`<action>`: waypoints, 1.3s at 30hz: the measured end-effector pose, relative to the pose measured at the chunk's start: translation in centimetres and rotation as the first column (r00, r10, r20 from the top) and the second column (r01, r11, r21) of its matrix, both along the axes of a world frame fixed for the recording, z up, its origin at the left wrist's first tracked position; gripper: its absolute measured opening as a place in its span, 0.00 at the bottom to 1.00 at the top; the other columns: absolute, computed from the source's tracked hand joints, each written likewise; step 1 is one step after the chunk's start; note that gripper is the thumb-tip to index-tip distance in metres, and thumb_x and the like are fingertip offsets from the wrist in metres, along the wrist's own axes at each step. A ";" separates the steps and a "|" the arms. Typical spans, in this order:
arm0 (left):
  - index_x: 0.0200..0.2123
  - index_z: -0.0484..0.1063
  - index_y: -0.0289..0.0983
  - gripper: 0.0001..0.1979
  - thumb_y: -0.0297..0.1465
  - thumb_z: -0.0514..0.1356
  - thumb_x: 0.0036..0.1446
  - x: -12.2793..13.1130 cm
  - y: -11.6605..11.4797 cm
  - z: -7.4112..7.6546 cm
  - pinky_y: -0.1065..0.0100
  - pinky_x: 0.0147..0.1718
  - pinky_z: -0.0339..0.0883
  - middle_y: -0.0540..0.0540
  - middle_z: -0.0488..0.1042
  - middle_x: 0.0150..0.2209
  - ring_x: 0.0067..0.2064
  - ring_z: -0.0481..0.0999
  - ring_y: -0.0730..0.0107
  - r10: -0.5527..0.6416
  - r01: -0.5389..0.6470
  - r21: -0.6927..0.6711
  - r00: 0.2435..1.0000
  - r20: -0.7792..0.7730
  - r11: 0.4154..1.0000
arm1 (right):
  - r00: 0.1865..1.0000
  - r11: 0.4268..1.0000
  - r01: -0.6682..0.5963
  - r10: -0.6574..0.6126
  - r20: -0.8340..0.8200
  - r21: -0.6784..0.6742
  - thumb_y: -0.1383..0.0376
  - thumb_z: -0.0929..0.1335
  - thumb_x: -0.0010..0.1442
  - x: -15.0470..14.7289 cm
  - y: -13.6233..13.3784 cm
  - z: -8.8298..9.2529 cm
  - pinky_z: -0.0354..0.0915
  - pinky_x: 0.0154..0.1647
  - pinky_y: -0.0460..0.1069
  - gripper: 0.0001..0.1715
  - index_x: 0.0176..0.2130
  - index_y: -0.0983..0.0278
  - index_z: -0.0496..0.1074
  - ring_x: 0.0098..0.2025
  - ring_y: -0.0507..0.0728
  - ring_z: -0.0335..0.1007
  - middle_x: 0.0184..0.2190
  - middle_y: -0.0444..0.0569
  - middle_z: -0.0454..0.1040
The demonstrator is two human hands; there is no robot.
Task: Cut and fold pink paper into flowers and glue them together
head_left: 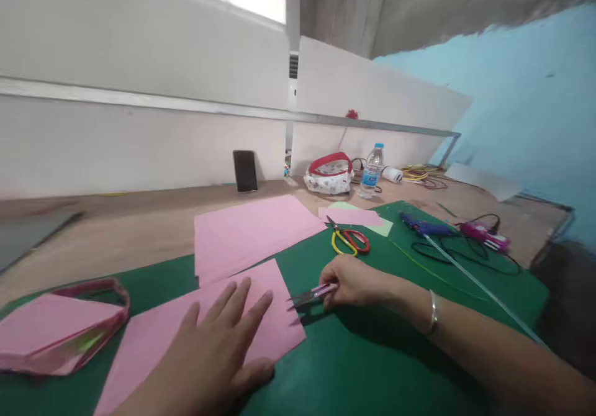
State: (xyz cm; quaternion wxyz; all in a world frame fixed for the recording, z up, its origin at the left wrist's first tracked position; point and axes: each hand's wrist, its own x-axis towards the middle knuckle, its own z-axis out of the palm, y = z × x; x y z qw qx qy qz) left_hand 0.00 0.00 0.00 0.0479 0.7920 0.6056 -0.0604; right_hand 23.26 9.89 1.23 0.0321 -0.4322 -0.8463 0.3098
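A pink sheet (265, 326) lies at a slant on the green cutting mat (372, 360). My left hand (218, 335) rests flat on it with the fingers spread. Just past the sheet's right edge, my right hand (342, 279) is closed around small snips (310, 295) with pinkish handles. Their slightly parted blades point left, and the tips reach the sheet's right edge; whether paper is between them I cannot tell. Behind the hands are a larger stack of pink sheets (251, 230) and scissors (347, 239) with one yellow and one red handle.
At left sits a folded pink paper bag (51, 329) with a handle. To the right lie a blue glue gun (428, 225), a magenta power strip (484, 235) and black cords. Behind stand a phone (245, 171), a white-and-red pouch (329, 177) and a water bottle (371, 174).
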 end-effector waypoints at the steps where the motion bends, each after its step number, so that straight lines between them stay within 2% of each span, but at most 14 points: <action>1: 0.62 0.46 0.47 0.35 0.53 0.49 0.55 0.0 -0.1 0.0 0.35 0.54 0.47 0.35 0.42 0.65 0.64 0.43 0.44 0.000 0.000 0.003 1.000 0.006 1.000 | 1.000 1.000 0.007 -0.007 -0.001 0.011 0.68 0.73 0.42 0.1 -0.1 0.0 0.49 0.22 0.43 0.03 0.23 0.67 0.75 0.23 0.50 0.59 0.17 0.40 0.65; 4: 0.62 0.47 0.47 0.35 0.53 0.48 0.55 0.0 -0.3 -0.1 0.36 0.54 0.47 0.35 0.42 0.65 0.64 0.43 0.44 0.002 -0.002 0.009 1.000 0.017 1.000 | 1.000 1.000 0.003 -0.003 -0.014 -0.010 0.70 0.71 0.43 0.8 -0.1 0.1 0.50 0.22 0.43 0.01 0.23 0.67 0.75 0.23 0.50 0.59 0.16 0.40 0.65; 8: 0.62 0.48 0.47 0.35 0.53 0.49 0.54 0.0 -0.4 -0.1 0.36 0.54 0.48 0.34 0.44 0.65 0.64 0.45 0.43 0.003 -0.003 0.021 1.000 0.026 1.000 | 0.998 0.988 -0.053 0.045 -0.053 -0.146 0.72 0.72 0.40 2.1 0.2 0.0 0.53 0.22 0.42 0.04 0.23 0.68 0.74 0.22 0.49 0.60 0.17 0.40 0.67; 10: 0.62 0.48 0.47 0.35 0.53 0.49 0.54 0.1 -0.4 0.0 0.35 0.54 0.48 0.34 0.44 0.64 0.64 0.46 0.43 0.001 -0.002 0.031 1.000 0.031 1.000 | 0.995 0.984 -0.028 0.010 -0.101 -0.174 0.70 0.71 0.43 2.6 0.6 0.0 0.55 0.23 0.42 0.03 0.24 0.68 0.72 0.21 0.48 0.59 0.18 0.40 0.67; 13: 0.62 0.49 0.46 0.34 0.52 0.50 0.55 0.2 -0.3 0.2 0.35 0.54 0.49 0.33 0.45 0.64 0.64 0.47 0.42 -0.007 0.005 0.047 0.999 0.039 0.999 | 0.981 0.988 0.081 -0.102 -0.167 -0.130 0.64 0.67 0.53 2.9 0.9 0.2 0.53 0.22 0.42 0.09 0.28 0.69 0.70 0.21 0.47 0.56 0.19 0.40 0.63; 15: 0.61 0.50 0.45 0.34 0.52 0.50 0.55 0.2 -0.3 0.2 0.36 0.54 0.49 0.33 0.45 0.64 0.64 0.47 0.42 -0.011 0.009 0.045 0.999 0.047 0.999 | 0.974 0.987 0.115 -0.134 -0.182 -0.109 0.60 0.67 0.55 3.0 0.7 0.7 0.52 0.21 0.43 0.12 0.29 0.68 0.70 0.21 0.48 0.55 0.20 0.40 0.62; 18: 0.62 0.49 0.46 0.34 0.52 0.50 0.55 0.3 -0.2 0.2 0.35 0.54 0.48 0.34 0.45 0.64 0.64 0.46 0.42 0.006 -0.007 0.028 0.999 0.044 1.000 | 0.972 0.990 0.120 -0.133 -0.191 -0.075 0.59 0.66 0.57 4.2 -0.7 1.4 0.55 0.25 0.44 0.13 0.37 0.67 0.72 0.26 0.50 0.59 0.25 0.43 0.68; 21: 0.62 0.49 0.46 0.35 0.52 0.50 0.54 0.4 -0.1 0.0 0.35 0.54 0.48 0.34 0.45 0.64 0.64 0.46 0.41 0.019 -0.020 0.023 0.999 0.031 1.000 | 0.971 0.990 0.139 -0.138 -0.193 -0.007 0.61 0.64 0.60 6.5 -3.1 1.1 0.59 0.35 0.46 0.17 0.49 0.61 0.71 0.35 0.53 0.64 0.39 0.47 0.71; 22: 0.62 0.49 0.46 0.35 0.51 0.51 0.54 0.4 -0.1 -0.1 0.35 0.54 0.48 0.34 0.45 0.64 0.64 0.46 0.41 0.019 -0.019 0.025 0.999 0.027 1.000 | 0.976 0.989 0.138 -0.126 -0.180 0.055 0.61 0.63 0.62 7.3 -3.9 0.7 0.59 0.38 0.47 0.18 0.50 0.59 0.70 0.37 0.54 0.65 0.39 0.47 0.72; 24: 0.62 0.50 0.45 0.34 0.51 0.50 0.54 0.5 -0.1 -0.3 0.35 0.53 0.48 0.33 0.45 0.64 0.64 0.47 0.40 0.015 -0.016 0.039 1.000 0.021 0.999 | 0.988 0.981 0.130 -0.117 -0.099 0.144 0.59 0.61 0.64 8.6 -5.4 -0.2 0.59 0.37 0.48 0.19 0.53 0.57 0.69 0.35 0.54 0.65 0.34 0.47 0.71; 27: 0.62 0.50 0.45 0.34 0.51 0.49 0.55 0.3 0.0 -0.8 0.35 0.53 0.49 0.33 0.46 0.64 0.64 0.47 0.41 -0.005 0.004 0.079 1.000 0.020 0.997 | 0.991 0.962 0.132 -0.124 -0.046 0.238 0.59 0.59 0.65 9.3 -6.8 -1.4 0.60 0.36 0.49 0.22 0.57 0.59 0.64 0.34 0.55 0.66 0.33 0.48 0.70; 31: 0.62 0.50 0.47 0.33 0.51 0.49 0.55 0.0 -0.1 -1.2 0.35 0.53 0.50 0.35 0.47 0.64 0.64 0.48 0.41 -0.003 0.001 0.102 1.000 0.017 0.995 | 0.990 0.926 0.131 -0.139 -0.001 0.355 0.60 0.58 0.66 8.4 -7.2 -2.0 0.61 0.35 0.49 0.20 0.56 0.58 0.65 0.34 0.55 0.65 0.34 0.49 0.68; 34: 0.62 0.50 0.47 0.33 0.52 0.50 0.55 -0.1 -0.1 -1.2 0.35 0.53 0.49 0.35 0.48 0.64 0.64 0.48 0.41 -0.002 0.000 0.096 1.000 0.030 0.995 | 0.982 0.869 0.142 -0.186 0.046 0.473 0.62 0.58 0.66 7.8 -7.0 -2.3 0.61 0.34 0.50 0.20 0.55 0.59 0.66 0.35 0.56 0.63 0.35 0.52 0.65; 39: 0.62 0.51 0.45 0.34 0.52 0.50 0.54 0.2 -0.1 -0.8 0.34 0.54 0.47 0.35 0.49 0.64 0.64 0.47 0.39 0.011 -0.014 0.064 0.999 0.034 0.998 | 0.973 0.775 0.061 -0.188 0.137 0.629 0.66 0.61 0.64 7.7 -6.6 -2.9 0.59 0.31 0.50 0.18 0.53 0.60 0.67 0.33 0.56 0.61 0.34 0.52 0.65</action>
